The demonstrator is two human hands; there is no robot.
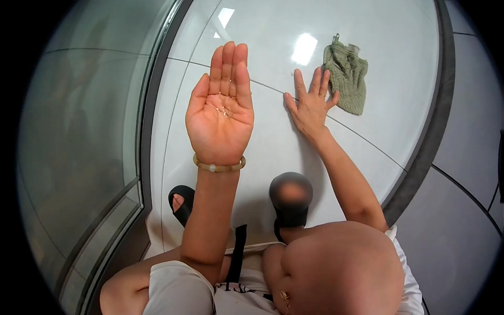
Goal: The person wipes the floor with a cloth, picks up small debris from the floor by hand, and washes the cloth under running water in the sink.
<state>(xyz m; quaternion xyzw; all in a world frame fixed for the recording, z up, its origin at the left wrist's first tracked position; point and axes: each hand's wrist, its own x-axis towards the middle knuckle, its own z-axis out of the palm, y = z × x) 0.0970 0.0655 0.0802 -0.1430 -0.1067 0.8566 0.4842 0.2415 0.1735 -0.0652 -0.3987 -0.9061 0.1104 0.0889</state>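
My left hand is held palm up above the floor, its fingers stretched out and slightly cupped. Small bright specks, too small to identify, lie in its palm. A beaded bracelet circles that wrist. My right hand rests on the white tiled floor with its fingers spread, a ring on one of them. Beside its fingertips lies a crumpled green cloth with a hanging loop at its top; the thumb or little finger side borders the cloth's edge.
A glass panel in a dark frame stands along the left. A dark raised edge curves down the right side, with grey tiles beyond it. Dark sandals on my feet are below my hands.
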